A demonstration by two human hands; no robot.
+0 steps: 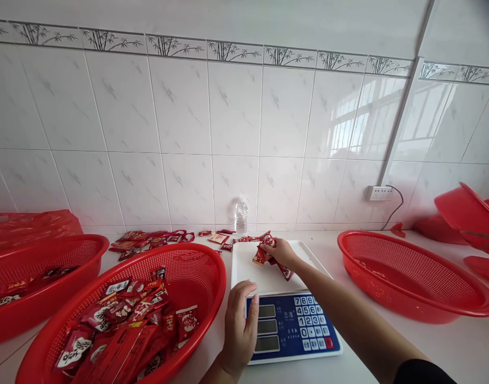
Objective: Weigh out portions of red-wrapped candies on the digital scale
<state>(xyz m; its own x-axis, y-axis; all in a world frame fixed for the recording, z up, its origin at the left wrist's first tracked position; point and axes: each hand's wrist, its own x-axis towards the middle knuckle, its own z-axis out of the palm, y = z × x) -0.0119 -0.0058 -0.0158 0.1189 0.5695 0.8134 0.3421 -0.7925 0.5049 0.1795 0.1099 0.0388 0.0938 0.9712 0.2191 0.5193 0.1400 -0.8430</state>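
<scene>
My right hand (279,253) is closed around a bunch of red snack packets (266,255) over the white pan (244,272) of a digital scale (286,325). Part of the bunch sticks out under my palm, and I cannot tell whether it rests on the pan. My left hand (241,320) holds nothing; its thumb and fingers are apart beside the scale's left edge, near the blue display panel. Left of it stands a red perforated basket (206,266), partly filled with red packets (128,320).
Another red basket (96,248) with packets stands at far left, beside a red plastic bag (36,223). Loose packets (148,242) and a clear bottle (241,217) lie along the tiled wall. At right are a red basket (420,309), stacked basins (468,213) and a wall socket (379,193).
</scene>
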